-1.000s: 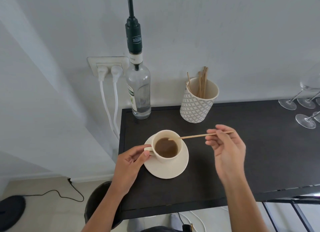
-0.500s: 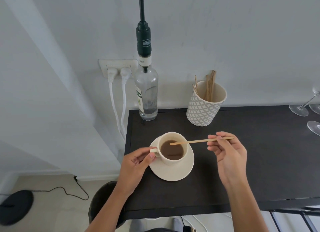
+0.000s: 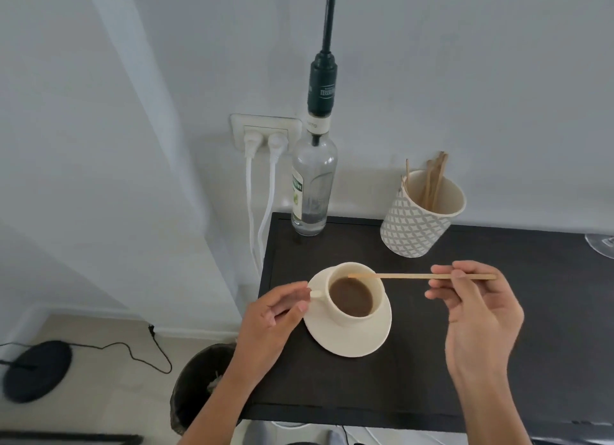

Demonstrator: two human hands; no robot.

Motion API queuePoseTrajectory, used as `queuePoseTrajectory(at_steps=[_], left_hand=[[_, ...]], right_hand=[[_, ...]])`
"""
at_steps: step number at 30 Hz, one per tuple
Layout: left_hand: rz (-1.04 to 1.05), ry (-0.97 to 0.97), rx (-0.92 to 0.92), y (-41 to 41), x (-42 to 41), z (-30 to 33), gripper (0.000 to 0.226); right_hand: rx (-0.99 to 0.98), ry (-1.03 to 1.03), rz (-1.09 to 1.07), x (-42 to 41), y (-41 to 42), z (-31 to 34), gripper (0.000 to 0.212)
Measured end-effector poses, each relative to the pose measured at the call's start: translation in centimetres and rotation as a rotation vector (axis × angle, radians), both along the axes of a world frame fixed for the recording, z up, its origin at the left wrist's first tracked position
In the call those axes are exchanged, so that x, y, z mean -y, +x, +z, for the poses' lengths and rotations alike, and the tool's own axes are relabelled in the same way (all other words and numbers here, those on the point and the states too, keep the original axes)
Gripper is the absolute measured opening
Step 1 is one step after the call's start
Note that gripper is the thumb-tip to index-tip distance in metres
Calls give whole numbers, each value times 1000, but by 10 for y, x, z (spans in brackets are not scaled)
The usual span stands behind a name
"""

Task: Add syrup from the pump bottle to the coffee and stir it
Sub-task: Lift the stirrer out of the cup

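A cream cup of brown coffee [image 3: 352,296] stands on a cream saucer [image 3: 352,343] near the left end of a black table [image 3: 415,371]. My left hand [image 3: 270,318] pinches the cup's small handle. My right hand [image 3: 478,311] holds a thin wooden stir stick [image 3: 408,276] level, its tip over the cup's far rim, above the coffee. The clear glass syrup bottle [image 3: 314,185] with a dark green pump stands at the table's back left corner, by the wall.
A patterned paper cup [image 3: 420,223] holding several wooden sticks stands at the back. A wine glass base [image 3: 601,243] shows at the right edge. Two white plugs sit in a wall socket [image 3: 264,135]. A dark bin [image 3: 199,384] stands on the floor below the table's left end.
The stick's tip has risen from the coffee to the cup's far rim. The view has shifted left, so everything sits further right in frame. My left hand stays at the handle.
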State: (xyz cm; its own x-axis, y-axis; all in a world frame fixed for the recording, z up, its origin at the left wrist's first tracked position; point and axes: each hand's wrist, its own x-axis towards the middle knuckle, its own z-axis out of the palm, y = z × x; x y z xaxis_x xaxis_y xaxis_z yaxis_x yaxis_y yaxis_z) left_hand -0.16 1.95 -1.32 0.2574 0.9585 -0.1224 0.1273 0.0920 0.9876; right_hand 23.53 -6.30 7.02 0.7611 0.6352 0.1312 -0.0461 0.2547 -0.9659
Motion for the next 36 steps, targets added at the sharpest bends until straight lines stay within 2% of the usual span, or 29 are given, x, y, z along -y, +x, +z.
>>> queuePoseTrajectory(at_steps=[3, 7, 9, 13, 15, 17, 20, 26, 33, 36], left_hand=[[125, -9, 74, -36, 8, 0, 29], [347, -3, 92, -105, 21, 4, 25], [501, 0, 81, -141, 28, 7, 37], [677, 3, -8, -189, 42, 8, 26], [700, 0, -53, -202, 48, 8, 29], [709, -10, -69, -207, 52, 8, 27], [679, -42, -93, -210, 52, 4, 15], [525, -104, -128, -179, 39, 6, 15], [221, -85, -143, -94, 6, 28, 11], [83, -80, -234, -53, -6, 36, 17]], right_hand=[[171, 57, 181, -10, -34, 25, 29], [390, -54, 434, -33, -97, 31, 24], [450, -52, 536, -46, -131, 25, 16], [582, -7, 633, -71, -188, 2, 12], [729, -121, 749, -81, -210, -19, 9], [831, -334, 916, -87, -225, -43, 18], [819, -517, 1013, -85, -226, -63, 30], [778, -436, 804, -76, -184, -35, 11], [595, -403, 473, -50, -114, -7, 13], [597, -442, 318, -35, -80, -5, 14]])
